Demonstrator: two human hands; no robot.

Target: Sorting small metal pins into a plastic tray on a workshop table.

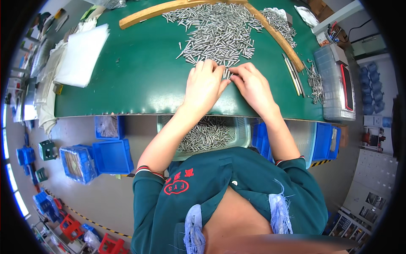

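A large heap of small silver metal pins is spread over the green tabletop. At its near edge my left hand rests with curled fingers, its thumb pointing to the right. My right hand faces it, thumb and forefinger bent inward. A few pins sit between the fingertips of both hands, which close in on them from either side. The fingers partly cover these pins, so how firmly each hand grips them is hard to see.
Wooden strips border the heap. Long thin rods and a clear plastic case lie at the right; white sheets at the left. Below the table edge, a pale green basket holds more pins. Blue crates stand lower left.
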